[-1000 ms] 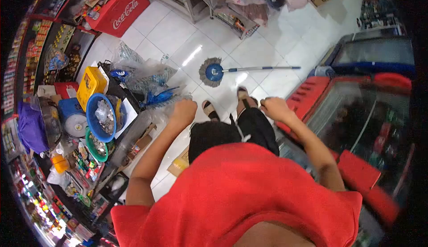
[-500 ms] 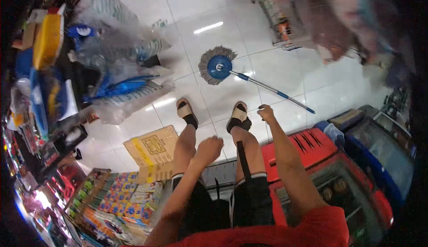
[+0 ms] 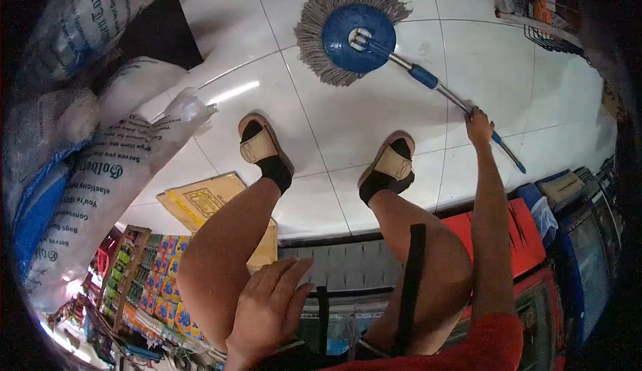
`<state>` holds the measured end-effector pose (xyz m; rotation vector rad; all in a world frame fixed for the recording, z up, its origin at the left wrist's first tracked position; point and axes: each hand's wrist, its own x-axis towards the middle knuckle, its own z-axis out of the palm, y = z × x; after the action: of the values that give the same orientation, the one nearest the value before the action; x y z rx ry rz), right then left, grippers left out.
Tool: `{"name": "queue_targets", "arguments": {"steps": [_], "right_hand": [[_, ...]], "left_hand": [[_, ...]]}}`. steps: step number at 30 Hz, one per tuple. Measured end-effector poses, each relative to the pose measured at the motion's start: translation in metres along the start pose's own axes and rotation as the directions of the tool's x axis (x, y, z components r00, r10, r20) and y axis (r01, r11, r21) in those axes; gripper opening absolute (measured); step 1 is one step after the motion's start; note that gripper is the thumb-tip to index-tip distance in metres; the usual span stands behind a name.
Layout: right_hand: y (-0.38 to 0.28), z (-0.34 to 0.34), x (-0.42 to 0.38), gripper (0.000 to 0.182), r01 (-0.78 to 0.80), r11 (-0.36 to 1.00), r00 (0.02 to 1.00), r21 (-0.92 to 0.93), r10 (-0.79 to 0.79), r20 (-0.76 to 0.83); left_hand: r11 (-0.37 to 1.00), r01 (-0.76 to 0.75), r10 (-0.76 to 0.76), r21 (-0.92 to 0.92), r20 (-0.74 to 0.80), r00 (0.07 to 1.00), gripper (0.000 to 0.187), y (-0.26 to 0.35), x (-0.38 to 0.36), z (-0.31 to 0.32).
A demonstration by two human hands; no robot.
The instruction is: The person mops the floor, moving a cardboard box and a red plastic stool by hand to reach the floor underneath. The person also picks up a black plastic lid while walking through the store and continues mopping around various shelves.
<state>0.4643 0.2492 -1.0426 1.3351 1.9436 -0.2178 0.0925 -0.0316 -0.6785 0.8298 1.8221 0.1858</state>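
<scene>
A mop lies on the white tiled floor, with a round blue head [image 3: 359, 38] and a grey fringe. Its metal handle [image 3: 449, 97] with blue grips runs down to the right. My right hand [image 3: 479, 128] is closed round this handle below the upper blue grip. Near my left knee is my left hand [image 3: 271, 304], its fingers stretched out and nothing held in it. My sandalled feet stand apart on the tiles below the mop head.
Printed plastic bags [image 3: 114, 170] fill the left side. A flattened cardboard box [image 3: 207, 200] lies behind my left leg. Packaged goods [image 3: 164, 274] stand at the lower left, a red case [image 3: 521, 237] at the right, and a rack [image 3: 542, 3] at the upper right.
The view has come lower and closer to the floor. My right hand has reached the mop handle and closed on it. The fingers of my left hand have opened from a curl.
</scene>
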Motion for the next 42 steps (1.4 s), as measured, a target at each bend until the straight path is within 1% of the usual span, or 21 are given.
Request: {"name": "queue_targets", "arguments": {"steps": [3, 9, 11, 13, 15, 17, 19, 21, 22, 24, 25, 26, 28, 29, 32, 33, 36, 37, 40, 41, 42], "right_hand": [[0.011, -0.031, -0.031, 0.028, 0.186, 0.982, 0.982, -0.026, -0.185, 0.021], [0.020, -0.173, -0.156, 0.038, 0.368, 0.868, 0.921, 0.334, -0.389, -0.003], [0.012, -0.234, -0.206, 0.041, 0.103, 0.790, 0.889, 0.605, -0.346, 0.300], [0.007, -0.286, -0.268, 0.041, -0.203, 0.375, 0.823, 0.904, -0.434, 0.365], [0.027, -0.332, -0.333, 0.043, -0.636, 0.241, 0.562, 0.733, -0.507, 0.654], [0.060, -0.356, -0.402, 0.044, -0.759, 0.334, 0.383, 0.558, -0.464, 0.799], [0.105, -0.340, -0.472, 0.055, -0.914, 0.150, 0.264, 0.378, -0.486, 0.833], [0.125, -0.355, -0.536, 0.058, -0.849, 0.016, 0.469, 0.529, -0.439, 0.766], [0.129, -0.372, -0.559, 0.059, -0.817, -0.028, 0.533, 0.576, -0.417, 0.736], [0.122, -0.417, -0.588, 0.060, -0.887, 0.022, 0.436, 0.461, -0.287, 0.853], [0.149, -0.392, -0.607, 0.060, -0.889, 0.019, 0.433, 0.457, -0.293, 0.853], [0.191, -0.350, -0.638, 0.060, -0.829, 0.170, 0.461, 0.533, -0.334, 0.822], [0.179, -0.361, -0.644, 0.063, -0.926, 0.145, 0.329, 0.347, -0.136, 0.934], [0.171, -0.369, -0.646, 0.065, -0.961, 0.103, 0.255, 0.257, -0.033, 0.966], [0.135, -0.401, -0.626, 0.051, -0.837, 0.088, 0.518, 0.540, -0.190, 0.834], [0.137, -0.384, -0.625, 0.051, -0.840, 0.084, 0.515, 0.535, -0.185, 0.837], [0.105, -0.358, -0.601, 0.044, -0.568, 0.130, 0.755, 0.813, -0.310, 0.577], [0.079, -0.370, -0.575, 0.045, -0.607, 0.122, 0.728, 0.785, -0.311, 0.611], [0.009, -0.369, -0.488, 0.052, -0.633, 0.161, 0.623, 0.757, -0.474, 0.622], [-0.028, -0.381, -0.462, 0.046, -0.604, 0.063, 0.656, 0.794, -0.528, 0.540], [-0.064, -0.393, -0.435, 0.040, -0.577, -0.043, 0.681, 0.816, -0.576, 0.452]], "left_hand": [[0.999, -0.006, 0.006, 0.032, -0.020, 1.000, 0.025, 0.000, -0.014, -0.003], [0.996, 0.012, -0.011, -0.087, 0.022, 1.000, 0.023, 0.007, -0.041, 0.008], [1.000, 0.021, -0.021, -0.004, -0.001, 1.000, 0.020, 0.013, -0.055, 0.013], [0.999, -0.013, 0.014, 0.036, -0.035, 0.999, 0.020, 0.029, -0.073, 0.006], [0.995, -0.047, 0.052, 0.087, -0.061, 0.997, 0.019, 0.048, -0.089, -0.002], [0.982, -0.132, 0.124, -0.137, -0.060, 0.990, 0.019, 0.069, -0.104, -0.003], [0.978, -0.171, 0.164, -0.121, -0.070, 0.984, 0.022, 0.091, -0.112, 0.007], [0.939, -0.341, 0.345, 0.054, -0.152, 0.926, 0.028, 0.115, -0.120, 0.023], [0.937, -0.346, 0.347, 0.047, -0.012, 0.938, 0.032, 0.132, -0.123, 0.029], [0.932, -0.347, 0.357, -0.108, 0.100, 0.929, 0.040, 0.181, -0.136, 0.021], [0.906, -0.339, 0.367, -0.253, 0.069, 0.928, 0.043, 0.209, -0.145, 0.010], [0.909, -0.337, 0.365, -0.246, 0.075, 0.928, 0.043, 0.215, -0.149, 0.027], [0.607, -0.760, 0.785, 0.232, -0.027, 0.619, 0.042, 0.215, -0.159, 0.074], [0.601, -0.766, 0.789, 0.227, -0.014, 0.614, 0.042, 0.217, -0.156, 0.088], [0.506, -0.781, 0.780, 0.365, 0.193, 0.595, 0.035, 0.212, -0.138, 0.113], [0.504, -0.785, 0.781, 0.359, 0.197, 0.592, 0.035, 0.211, -0.125, 0.109], [0.715, -0.540, 0.543, 0.444, 0.132, 0.829, 0.020, 0.197, -0.075, 0.094], [0.836, -0.392, 0.412, 0.384, 0.035, 0.911, 0.022, 0.171, -0.042, 0.106], [0.727, -0.207, 0.433, 0.654, -0.204, 0.878, 0.026, 0.149, 0.011, 0.011], [0.579, -0.159, 0.559, 0.800, -0.247, 0.792, 0.030, 0.119, 0.042, -0.013], [0.651, -0.127, 0.455, 0.749, -0.251, 0.854, 0.033, 0.104, 0.066, -0.052]]}}
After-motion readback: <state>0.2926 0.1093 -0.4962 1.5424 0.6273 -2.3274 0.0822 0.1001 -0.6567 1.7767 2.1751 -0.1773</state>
